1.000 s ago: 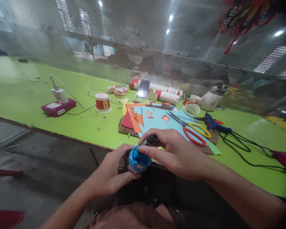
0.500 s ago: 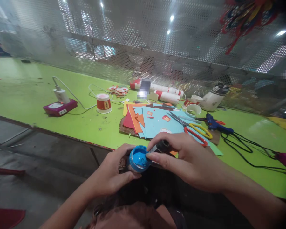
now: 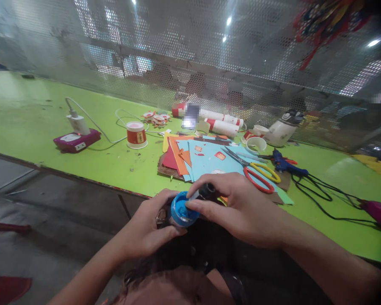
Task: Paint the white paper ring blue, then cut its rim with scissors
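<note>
My left hand (image 3: 149, 231) is wrapped round a small jar of blue paint (image 3: 179, 219), held in front of the table's near edge with its mouth tilted up toward me. Between the thumb and fingers of my right hand (image 3: 241, 214) is a short, thick tool with a black end (image 3: 206, 192); I cannot make out its exact kind. Its lower end reaches into the jar, where my fingertips partly hide it. Just beyond my right hand, scissors with red and yellow handles (image 3: 258, 180) lie on light-blue paper sheets (image 3: 206, 163).
On the green table (image 3: 111, 169) stand a red-and-white paper cup (image 3: 137, 136) and a purple power socket (image 3: 76, 140) with a charger. At right lies a blue glue gun (image 3: 287, 164) with black cords. Behind are white-and-red tubes (image 3: 222, 127) and a perforated metal screen (image 3: 165, 55).
The tool in my right hand has shifted left and deeper over the jar's mouth, covering more of the paint. My left hand keeps its hold; the view has shifted slightly.
</note>
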Action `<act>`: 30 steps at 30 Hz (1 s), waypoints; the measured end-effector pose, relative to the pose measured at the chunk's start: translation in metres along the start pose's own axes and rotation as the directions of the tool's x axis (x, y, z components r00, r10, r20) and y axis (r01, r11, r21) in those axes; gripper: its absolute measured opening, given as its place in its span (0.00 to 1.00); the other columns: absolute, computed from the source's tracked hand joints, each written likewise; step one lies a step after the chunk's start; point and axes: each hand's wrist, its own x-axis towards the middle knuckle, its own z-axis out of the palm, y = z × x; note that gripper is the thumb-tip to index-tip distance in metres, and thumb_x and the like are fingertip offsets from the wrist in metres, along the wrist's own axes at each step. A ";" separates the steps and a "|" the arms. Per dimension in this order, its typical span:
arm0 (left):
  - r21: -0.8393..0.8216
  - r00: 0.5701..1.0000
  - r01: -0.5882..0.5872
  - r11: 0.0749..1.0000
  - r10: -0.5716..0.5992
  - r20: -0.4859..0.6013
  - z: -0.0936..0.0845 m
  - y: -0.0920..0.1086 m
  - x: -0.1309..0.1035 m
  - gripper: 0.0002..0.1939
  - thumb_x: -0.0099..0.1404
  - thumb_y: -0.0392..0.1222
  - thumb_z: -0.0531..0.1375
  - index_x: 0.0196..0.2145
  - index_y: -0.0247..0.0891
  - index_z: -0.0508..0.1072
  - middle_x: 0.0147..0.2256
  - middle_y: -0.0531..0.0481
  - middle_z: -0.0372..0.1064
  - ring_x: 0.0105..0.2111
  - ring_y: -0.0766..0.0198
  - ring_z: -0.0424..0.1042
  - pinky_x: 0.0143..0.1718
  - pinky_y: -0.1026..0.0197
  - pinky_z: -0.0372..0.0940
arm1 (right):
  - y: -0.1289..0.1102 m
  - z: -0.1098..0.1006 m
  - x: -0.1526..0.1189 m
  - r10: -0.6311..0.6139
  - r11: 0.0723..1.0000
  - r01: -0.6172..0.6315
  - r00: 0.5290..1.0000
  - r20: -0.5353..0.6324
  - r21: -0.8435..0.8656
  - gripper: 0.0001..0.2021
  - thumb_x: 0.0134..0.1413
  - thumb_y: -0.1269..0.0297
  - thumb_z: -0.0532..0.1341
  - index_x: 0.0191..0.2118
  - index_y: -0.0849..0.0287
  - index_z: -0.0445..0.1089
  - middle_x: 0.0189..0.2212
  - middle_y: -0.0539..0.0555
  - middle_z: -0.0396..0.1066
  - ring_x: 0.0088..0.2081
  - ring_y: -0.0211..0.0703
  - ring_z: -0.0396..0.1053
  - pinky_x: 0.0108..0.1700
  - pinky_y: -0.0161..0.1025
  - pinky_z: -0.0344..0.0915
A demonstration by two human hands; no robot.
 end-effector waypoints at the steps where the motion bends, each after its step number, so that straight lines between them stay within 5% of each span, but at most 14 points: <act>1: 0.006 1.000 0.000 1.000 0.000 -0.004 0.000 0.000 0.000 0.26 0.62 0.41 0.67 0.56 0.43 0.66 0.51 0.47 0.72 0.49 0.54 0.72 0.50 0.56 0.67 | 0.001 0.001 0.004 -0.013 1.000 0.014 1.000 -0.023 0.009 0.07 0.61 0.64 0.62 0.36 0.62 0.75 0.31 0.52 0.77 0.32 0.38 0.71 0.35 0.35 0.63; 9: 0.037 1.000 -0.005 0.999 0.005 0.000 0.000 -0.002 -0.001 0.27 0.61 0.43 0.67 0.56 0.42 0.65 0.51 0.45 0.72 0.50 0.53 0.72 0.51 0.56 0.66 | 0.007 -0.013 -0.010 -0.045 0.991 0.036 0.997 -0.065 -0.130 0.07 0.63 0.62 0.61 0.37 0.59 0.74 0.30 0.49 0.75 0.31 0.37 0.68 0.34 0.35 0.61; 14: 0.003 1.000 -0.005 1.000 0.005 0.000 0.000 -0.003 -0.001 0.27 0.61 0.41 0.67 0.56 0.43 0.65 0.50 0.47 0.72 0.48 0.54 0.73 0.49 0.57 0.67 | 0.001 -0.003 -0.004 -0.054 0.998 0.054 0.999 -0.001 -0.014 0.07 0.63 0.64 0.61 0.39 0.61 0.74 0.32 0.51 0.76 0.33 0.38 0.70 0.35 0.34 0.63; 18: 0.031 1.000 0.000 1.000 0.000 0.004 -0.001 -0.002 0.000 0.26 0.61 0.43 0.67 0.56 0.43 0.66 0.51 0.47 0.72 0.50 0.53 0.72 0.51 0.56 0.66 | 0.007 -0.005 0.006 -0.059 0.998 0.056 0.995 -0.075 -0.037 0.08 0.63 0.64 0.60 0.36 0.62 0.73 0.30 0.51 0.75 0.31 0.37 0.69 0.34 0.35 0.62; 26: 0.035 1.000 0.002 0.999 -0.003 0.005 -0.002 -0.001 -0.001 0.27 0.61 0.42 0.68 0.56 0.43 0.65 0.51 0.47 0.72 0.49 0.54 0.72 0.50 0.56 0.66 | 0.005 -0.018 -0.020 -0.049 0.993 0.042 0.997 -0.057 -0.113 0.06 0.64 0.62 0.60 0.39 0.57 0.73 0.33 0.49 0.76 0.34 0.37 0.69 0.36 0.34 0.63; 30: 0.015 1.000 0.012 1.000 -0.012 0.011 -0.001 -0.001 0.000 0.27 0.60 0.42 0.68 0.56 0.42 0.65 0.51 0.47 0.71 0.49 0.55 0.72 0.50 0.56 0.66 | 0.005 -0.021 -0.022 -0.034 0.998 0.029 0.994 -0.107 -0.052 0.06 0.64 0.63 0.60 0.38 0.57 0.73 0.28 0.47 0.74 0.28 0.35 0.68 0.29 0.31 0.63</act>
